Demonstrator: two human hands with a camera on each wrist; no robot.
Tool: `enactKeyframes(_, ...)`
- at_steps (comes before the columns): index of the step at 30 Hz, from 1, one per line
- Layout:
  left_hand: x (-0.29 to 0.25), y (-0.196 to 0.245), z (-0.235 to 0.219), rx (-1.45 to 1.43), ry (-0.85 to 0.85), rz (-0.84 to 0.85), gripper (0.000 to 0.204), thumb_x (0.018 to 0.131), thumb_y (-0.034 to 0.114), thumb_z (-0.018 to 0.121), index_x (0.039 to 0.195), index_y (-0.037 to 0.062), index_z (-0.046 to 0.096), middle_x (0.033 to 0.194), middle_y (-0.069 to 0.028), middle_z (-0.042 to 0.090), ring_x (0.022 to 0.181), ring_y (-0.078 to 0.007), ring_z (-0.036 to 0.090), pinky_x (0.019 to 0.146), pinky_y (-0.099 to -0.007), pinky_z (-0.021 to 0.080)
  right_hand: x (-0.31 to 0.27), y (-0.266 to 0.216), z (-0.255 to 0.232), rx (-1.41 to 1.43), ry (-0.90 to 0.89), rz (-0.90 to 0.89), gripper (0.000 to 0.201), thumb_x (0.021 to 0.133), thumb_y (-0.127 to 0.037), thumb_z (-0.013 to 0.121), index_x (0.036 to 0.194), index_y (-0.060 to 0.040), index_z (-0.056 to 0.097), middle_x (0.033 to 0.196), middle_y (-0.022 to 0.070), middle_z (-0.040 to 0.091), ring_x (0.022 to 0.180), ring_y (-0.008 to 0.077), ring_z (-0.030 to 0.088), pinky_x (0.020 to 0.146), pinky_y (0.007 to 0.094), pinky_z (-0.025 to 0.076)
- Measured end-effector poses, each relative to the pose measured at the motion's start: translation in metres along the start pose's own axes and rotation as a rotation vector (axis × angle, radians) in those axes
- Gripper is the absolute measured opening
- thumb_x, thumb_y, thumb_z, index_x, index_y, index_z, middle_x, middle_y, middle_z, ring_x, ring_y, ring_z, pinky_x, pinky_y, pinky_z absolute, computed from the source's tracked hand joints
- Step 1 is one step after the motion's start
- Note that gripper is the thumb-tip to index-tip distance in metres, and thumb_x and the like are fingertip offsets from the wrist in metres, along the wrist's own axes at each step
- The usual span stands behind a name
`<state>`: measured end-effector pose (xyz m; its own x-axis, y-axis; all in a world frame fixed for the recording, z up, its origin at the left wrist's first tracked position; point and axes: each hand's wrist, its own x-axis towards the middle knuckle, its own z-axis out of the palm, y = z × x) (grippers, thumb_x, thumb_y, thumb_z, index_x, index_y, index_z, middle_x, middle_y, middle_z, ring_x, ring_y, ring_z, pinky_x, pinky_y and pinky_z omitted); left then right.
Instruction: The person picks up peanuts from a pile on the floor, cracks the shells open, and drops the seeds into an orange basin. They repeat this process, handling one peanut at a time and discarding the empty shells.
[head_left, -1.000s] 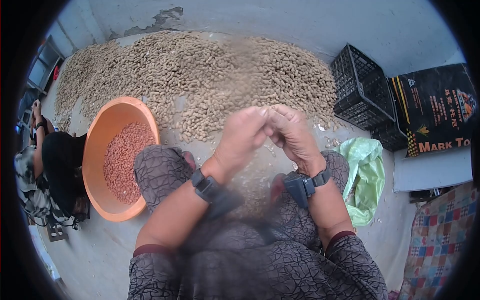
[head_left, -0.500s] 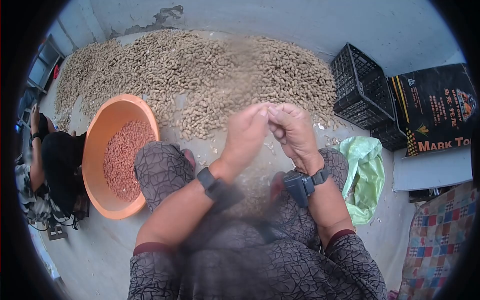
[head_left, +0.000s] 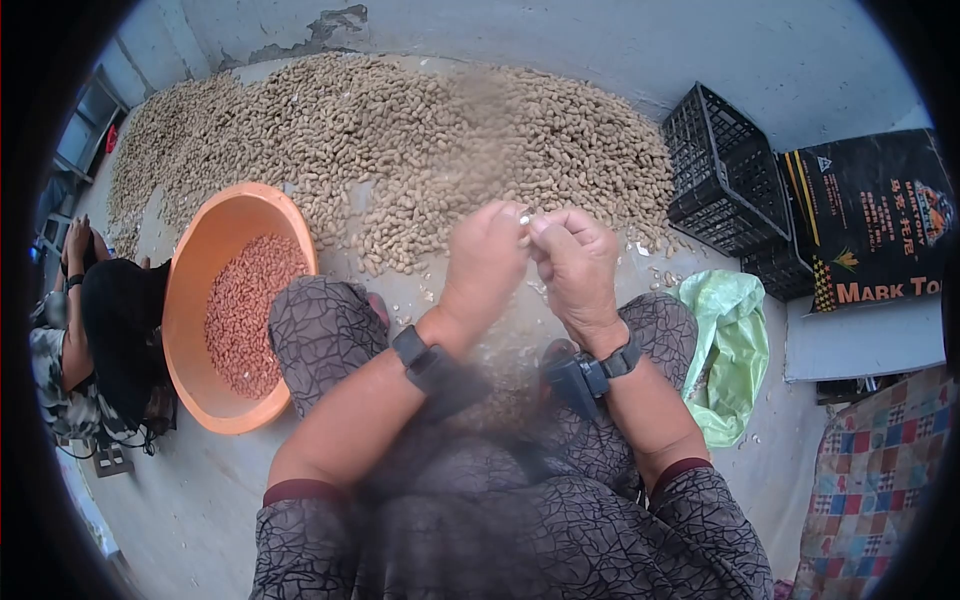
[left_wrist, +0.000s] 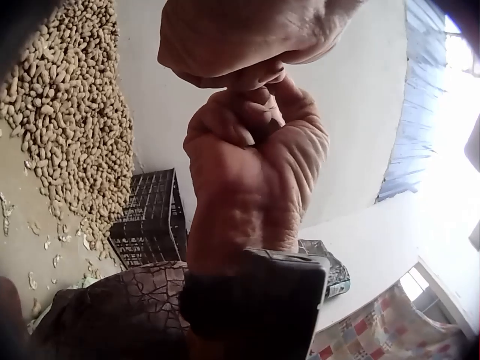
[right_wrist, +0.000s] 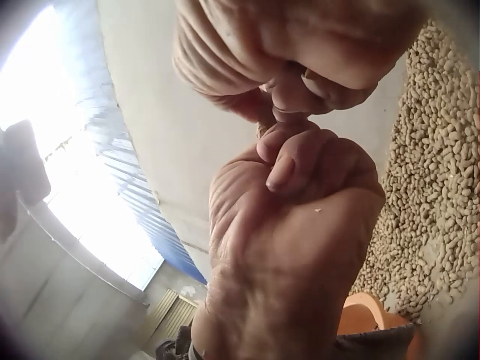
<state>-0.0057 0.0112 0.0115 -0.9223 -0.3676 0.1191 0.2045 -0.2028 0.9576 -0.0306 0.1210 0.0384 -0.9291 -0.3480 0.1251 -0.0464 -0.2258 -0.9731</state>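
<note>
- Peanut piece point(head_left: 526, 216), apparently a pod or part of its shell, sits between the fingertips of both hands, above the floor point(head_left: 220, 490); most of it is hidden.
- Left hand point(head_left: 482, 262): fingers curled, tips pinching the piece from its side.
- Right hand point(head_left: 578, 262): thumb and forefinger pinching the opposite side, remaining fingers folded inward.
- Handling, as judged: very light, dry and rough, so unlikely to slip; the shell is stiff but brittle and should crack under thumb pressure. Best hold is at the ends or along the seam, with fingertips only; hard squeezing could bruise any kernel inside.
- Orange basin point(head_left: 205, 250) stands beside the left knee point(head_left: 330, 325), toward the floor's left edge, with reddish kernels point(head_left: 250, 320) inside.
- Heap of unshelled peanuts point(head_left: 370, 130) spreads along the floor's far edge, by the wall point(head_left: 520, 40).
- Green bag point(head_left: 725, 330) lies just beside the right knee point(head_left: 662, 335).
- Black crate point(head_left: 715, 160) stands at the floor's far right corner, near a printed black sack point(head_left: 865, 230).
- Another person point(head_left: 115, 320) is partly visible at the floor's left edge.
</note>
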Motion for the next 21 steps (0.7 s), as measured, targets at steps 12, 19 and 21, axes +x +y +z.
enactKeyframes(12, -0.005, 0.025, -0.001, -0.262, -0.008, -0.458, 0.027, 0.094, 0.027, 0.044, 0.078, 0.0059, 0.051, 0.064, -0.0006, 0.05, 0.045, -0.0072, 0.043, 0.037, -0.0188, 0.03, 0.003, -0.007, -0.009, -0.437, -0.195, -0.385, 0.006, 0.078, -0.002, 0.064, 0.075, 0.0013, 0.06, 0.067, 0.0065, 0.063, 0.058, 0.0106, 0.06, 0.05, 0.0247, 0.045)
enactKeyframes(19, -0.001, 0.019, -0.01, -0.381, -0.149, -0.503, 0.026, 0.095, 0.026, 0.046, 0.08, 0.0062, 0.054, 0.064, 0.0002, 0.051, 0.044, -0.0057, 0.041, 0.037, -0.0172, 0.028, 0.005, 0.0, -0.01, -0.418, -0.15, -0.364, 0.006, 0.077, -0.002, 0.066, 0.075, 0.0001, 0.06, 0.067, 0.0064, 0.063, 0.061, 0.0101, 0.061, 0.051, 0.024, 0.045)
enactKeyframes(21, -0.002, 0.021, -0.008, -0.385, -0.103, -0.536, 0.025, 0.094, 0.025, 0.047, 0.08, 0.0061, 0.054, 0.064, 0.0002, 0.051, 0.045, -0.005, 0.041, 0.038, -0.0166, 0.028, 0.006, -0.005, -0.011, -0.329, -0.133, -0.236, 0.007, 0.078, -0.004, 0.066, 0.075, -0.0002, 0.06, 0.067, 0.005, 0.063, 0.061, 0.0089, 0.059, 0.052, 0.0234, 0.044)
